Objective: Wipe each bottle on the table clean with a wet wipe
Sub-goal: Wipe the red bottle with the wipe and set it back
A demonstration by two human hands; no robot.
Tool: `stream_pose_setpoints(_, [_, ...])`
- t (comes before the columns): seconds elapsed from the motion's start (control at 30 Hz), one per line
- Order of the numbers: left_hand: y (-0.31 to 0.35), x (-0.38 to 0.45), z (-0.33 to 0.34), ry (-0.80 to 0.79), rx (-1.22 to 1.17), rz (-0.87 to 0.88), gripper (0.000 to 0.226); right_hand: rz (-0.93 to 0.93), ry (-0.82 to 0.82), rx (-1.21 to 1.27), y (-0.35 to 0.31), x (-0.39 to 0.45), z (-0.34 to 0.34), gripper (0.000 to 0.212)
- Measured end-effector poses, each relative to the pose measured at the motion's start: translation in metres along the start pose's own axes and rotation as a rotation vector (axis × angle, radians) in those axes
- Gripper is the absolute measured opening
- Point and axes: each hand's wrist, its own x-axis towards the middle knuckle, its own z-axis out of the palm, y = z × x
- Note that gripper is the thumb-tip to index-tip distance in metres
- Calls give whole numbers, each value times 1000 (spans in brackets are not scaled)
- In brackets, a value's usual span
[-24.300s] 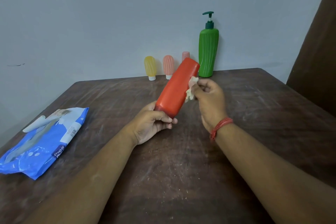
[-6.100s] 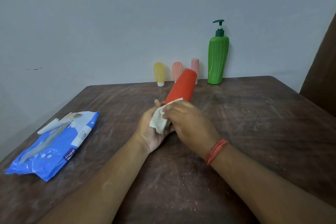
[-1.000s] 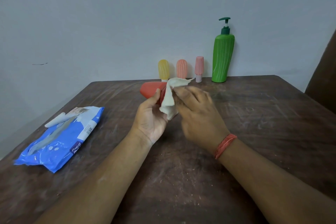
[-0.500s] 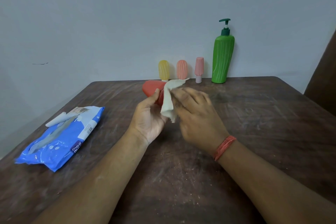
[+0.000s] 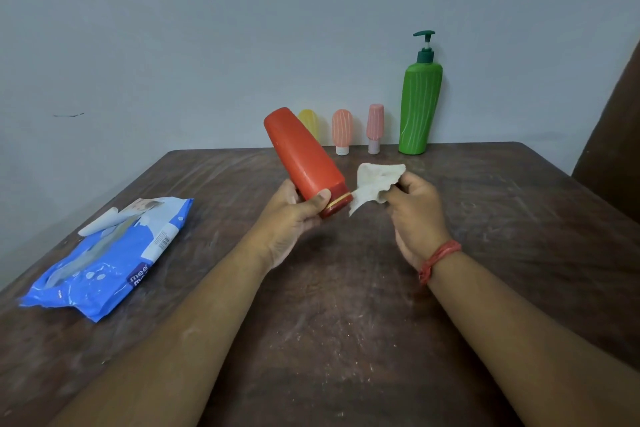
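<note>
My left hand (image 5: 294, 215) grips a red bottle (image 5: 303, 156) near its cap end, above the table, with the bottle's base tilted up and away. My right hand (image 5: 414, 208) pinches a crumpled white wet wipe (image 5: 375, 184) just right of the cap, and a corner of the wipe touches the cap. Along the back edge stand a green pump bottle (image 5: 417, 107), a pink bottle (image 5: 375, 126), an orange bottle (image 5: 342, 130) and a yellow bottle (image 5: 310, 120), the last partly hidden behind the red one.
A blue pack of wet wipes (image 5: 107, 256) lies at the left of the dark wooden table (image 5: 346, 322). A grey wall rises right behind the bottles. A dark brown panel (image 5: 613, 135) stands at the right.
The red bottle lay sideways behind the wipe; now it is tilted upright and uncovered. My right hand has drawn the wipe off to the right of the cap.
</note>
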Motion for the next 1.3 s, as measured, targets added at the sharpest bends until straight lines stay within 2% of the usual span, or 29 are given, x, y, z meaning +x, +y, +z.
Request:
stream_pose_setpoints(0.17, [-2,8,-14,54,613,89,79,10,9,13,4,8,-12,39])
stream_pose_setpoints(0.33, [-6,8,-17,-3,855,126,80,-8,-33,-31,5,7,-15,39])
stream_pose_setpoints(0.73, [-1,9,-23,-38,890,106,80,-9,-44,-34,5,6,-16,36])
stream_pose_setpoints(1.0, [-7,14,-32,0,856,126,70,-13,-61,-50,7,7,-17,30])
stream_pose_setpoints(1.2, [-9,15,-35,20,826,130,72,-16,-67,-47,8,7,-16,29])
stream_pose_setpoints(1.3, [-5,15,-36,106,717,183,61,-10,-73,-59,8,8,-16,27])
